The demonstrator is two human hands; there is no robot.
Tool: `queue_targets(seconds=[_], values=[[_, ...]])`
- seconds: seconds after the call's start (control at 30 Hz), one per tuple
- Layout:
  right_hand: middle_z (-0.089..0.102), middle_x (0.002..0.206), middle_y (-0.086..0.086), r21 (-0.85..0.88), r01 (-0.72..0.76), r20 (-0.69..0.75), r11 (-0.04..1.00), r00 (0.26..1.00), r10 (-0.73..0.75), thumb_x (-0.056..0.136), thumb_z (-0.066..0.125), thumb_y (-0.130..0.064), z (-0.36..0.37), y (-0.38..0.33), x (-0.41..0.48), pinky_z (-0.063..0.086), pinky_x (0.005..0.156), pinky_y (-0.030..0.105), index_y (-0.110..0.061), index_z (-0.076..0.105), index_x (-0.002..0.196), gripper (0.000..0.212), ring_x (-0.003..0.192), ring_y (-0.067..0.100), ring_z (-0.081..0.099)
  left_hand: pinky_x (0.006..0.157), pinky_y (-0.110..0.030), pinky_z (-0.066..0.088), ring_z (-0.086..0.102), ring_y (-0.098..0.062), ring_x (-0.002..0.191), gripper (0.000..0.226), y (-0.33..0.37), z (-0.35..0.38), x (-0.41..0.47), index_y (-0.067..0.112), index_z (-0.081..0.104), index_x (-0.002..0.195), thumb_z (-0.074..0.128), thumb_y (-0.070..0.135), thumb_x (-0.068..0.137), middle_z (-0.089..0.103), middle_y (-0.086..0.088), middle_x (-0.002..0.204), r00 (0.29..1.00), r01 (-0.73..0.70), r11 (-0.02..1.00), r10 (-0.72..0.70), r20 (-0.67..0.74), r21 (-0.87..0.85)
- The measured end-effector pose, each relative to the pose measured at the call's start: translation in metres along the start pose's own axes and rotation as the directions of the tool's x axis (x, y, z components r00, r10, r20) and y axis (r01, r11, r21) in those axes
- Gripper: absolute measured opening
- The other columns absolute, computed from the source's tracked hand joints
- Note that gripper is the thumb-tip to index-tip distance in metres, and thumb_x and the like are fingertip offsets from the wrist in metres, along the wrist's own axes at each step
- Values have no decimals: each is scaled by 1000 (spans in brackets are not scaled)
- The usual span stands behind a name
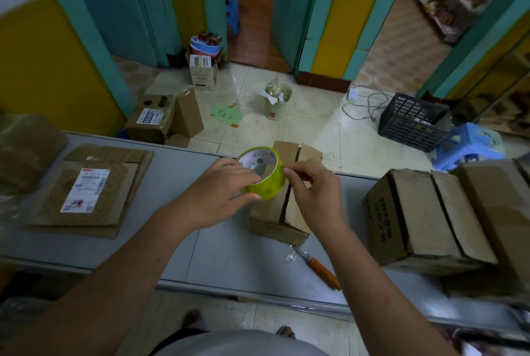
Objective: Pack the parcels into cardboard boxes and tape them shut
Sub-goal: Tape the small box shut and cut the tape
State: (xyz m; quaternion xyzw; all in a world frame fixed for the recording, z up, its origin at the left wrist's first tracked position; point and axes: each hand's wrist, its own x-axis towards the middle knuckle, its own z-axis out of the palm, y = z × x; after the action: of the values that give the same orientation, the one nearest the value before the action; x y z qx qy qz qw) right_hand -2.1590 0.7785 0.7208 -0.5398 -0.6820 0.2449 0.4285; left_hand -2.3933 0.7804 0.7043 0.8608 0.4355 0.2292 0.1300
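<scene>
A yellow-green roll of tape (pixel 268 183) hangs above a small cardboard box (pixel 282 213) in the middle of the grey table (pixel 229 258). My left hand (pixel 220 192) grips the roll from its left side, thumb under it. My right hand (pixel 312 192) pinches at the roll's right edge with thumb and forefinger. The box's top flaps are folded down with a dark seam between them. An orange-handled knife (pixel 318 268) lies on the table in front of the box.
Flattened cardboard with a shipping label (pixel 86 189) lies at the left of the table. Larger brown boxes (pixel 430 218) stand at the right. On the floor beyond are a labelled box (pixel 150 120), a bin (pixel 276 103), a black crate (pixel 413 121) and a blue stool (pixel 470 144).
</scene>
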Motion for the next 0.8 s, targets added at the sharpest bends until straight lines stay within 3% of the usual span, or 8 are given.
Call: queue_targets(seconds=[0.1,0.17,0.27,0.33,0.43,0.57,0.7,0.8], values=[[70,88,-5,-26,-2,26,1000,1000,3,98,70,-12,3,0,0,47,73,10,-27,71,93,16,84,6,64,87,-36,44,56,-20,97,43,6,1,-1,25,68,118,51,59,98,68,4,98,996,84,996,-84,20,-39],[68,84,-5,-57,-62,127,996,990,69,102,64,-13,2,2,2,45,68,10,-26,63,89,18,79,3,62,73,-35,44,54,-21,87,33,11,4,-3,28,66,110,57,56,96,63,2,91,993,116,991,-113,34,-71],[71,77,-1,8,-185,276,983,945,175,104,59,-13,-10,3,8,55,75,23,-17,67,87,19,76,6,68,61,-34,45,58,-17,72,32,7,7,0,32,60,89,56,64,92,64,1,81,973,221,972,-213,94,-85],[76,84,5,125,-265,351,956,913,208,105,58,-14,-23,4,13,60,87,36,-13,70,93,18,85,15,74,59,-36,49,61,-14,63,53,-1,7,3,24,62,79,48,74,90,66,1,72,942,336,936,-331,58,-103],[77,88,8,263,-356,481,897,854,198,106,56,-10,-32,1,19,59,92,38,-6,70,97,18,93,23,75,55,-40,49,58,-16,53,72,-7,12,1,16,55,59,48,83,83,56,0,54,891,440,888,-450,-53,-134],[64,79,13,488,-625,560,609,759,331,104,55,-1,-24,-3,28,62,88,36,3,65,88,19,88,30,72,49,-42,41,35,-12,43,75,-9,21,-3,18,37,49,56,80,86,30,3,45,865,457,852,-493,-96,-257],[71,75,13,433,-565,482,702,804,349,97,68,-5,-16,7,37,62,89,38,2,70,86,13,83,28,72,51,-35,34,40,-12,46,69,-5,21,-6,17,45,53,57,75,89,35,5,48,863,460,800,-506,-20,-384],[71,80,19,405,-564,478,720,802,359,95,68,0,-25,16,52,62,82,36,7,68,91,8,78,26,71,53,-40,42,56,-16,50,72,2,25,-11,3,56,64,57,70,92,56,-7,51,875,435,694,-475,88,-574]])
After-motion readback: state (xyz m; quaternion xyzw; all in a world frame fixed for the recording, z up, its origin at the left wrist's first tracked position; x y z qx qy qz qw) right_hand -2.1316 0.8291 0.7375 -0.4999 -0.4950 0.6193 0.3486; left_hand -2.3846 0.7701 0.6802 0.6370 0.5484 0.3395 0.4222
